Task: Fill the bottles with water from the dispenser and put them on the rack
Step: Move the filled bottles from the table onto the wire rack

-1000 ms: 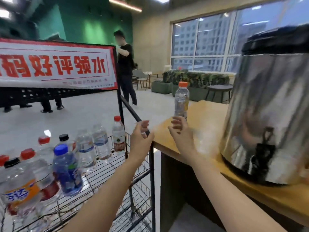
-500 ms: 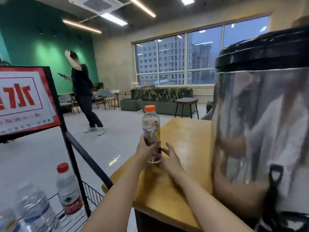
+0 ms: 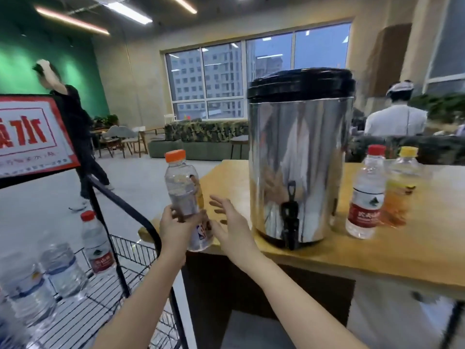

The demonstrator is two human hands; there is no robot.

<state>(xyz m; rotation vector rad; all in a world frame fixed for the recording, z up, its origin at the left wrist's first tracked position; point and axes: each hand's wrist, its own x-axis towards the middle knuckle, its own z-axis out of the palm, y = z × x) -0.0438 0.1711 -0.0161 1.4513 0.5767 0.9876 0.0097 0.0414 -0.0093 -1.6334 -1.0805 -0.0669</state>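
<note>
Orange-capped bottle [image 3: 182,190] now in left hand [image 3: 176,229], right hand [image 3: 232,230] loose just beside.

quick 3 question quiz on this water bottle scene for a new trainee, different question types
1. Which hand grips the orange-capped bottle? A) left B) right C) neither
2. True or false: that bottle's cap is already off.
3. How many bottles stand on the table to the right of the dispenser?

Key
1. A: the left hand grips it; the right hand is open beside it.
2. False: the orange cap is on.
3. Two: a red-capped bottle and a yellow-capped bottle.
</note>
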